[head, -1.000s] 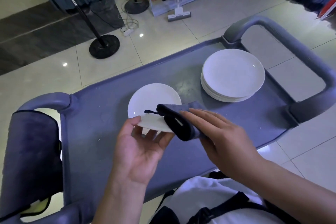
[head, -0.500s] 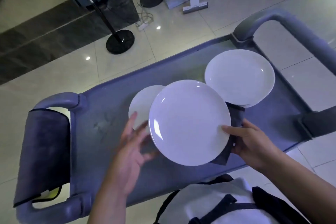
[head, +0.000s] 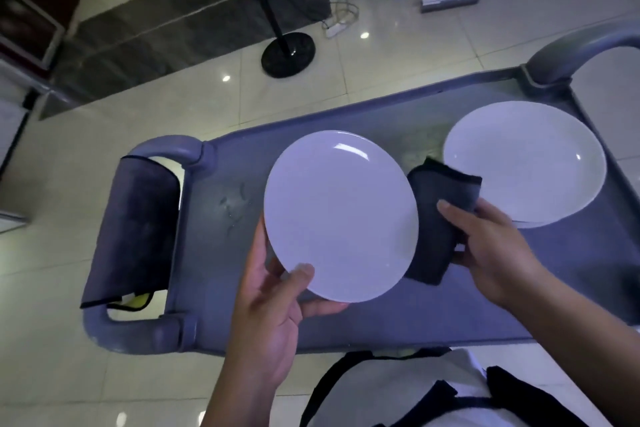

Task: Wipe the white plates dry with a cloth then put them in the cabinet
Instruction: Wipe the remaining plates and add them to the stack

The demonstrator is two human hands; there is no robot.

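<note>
Left hand nearest, thumb on face of white plate at lower rim, fingers curled under, gripping it, tilted, above cart. Right hand grips folded dark cloth, thumb on top, fingers curled beneath; cloth tucked behind plate's right edge. Grey cart below both hands. Stack of white plates on cart top at right, just beyond cloth. Dark towel draped over cart's left handle. Farther: tiled floor, black stand base, white power strip.
</note>
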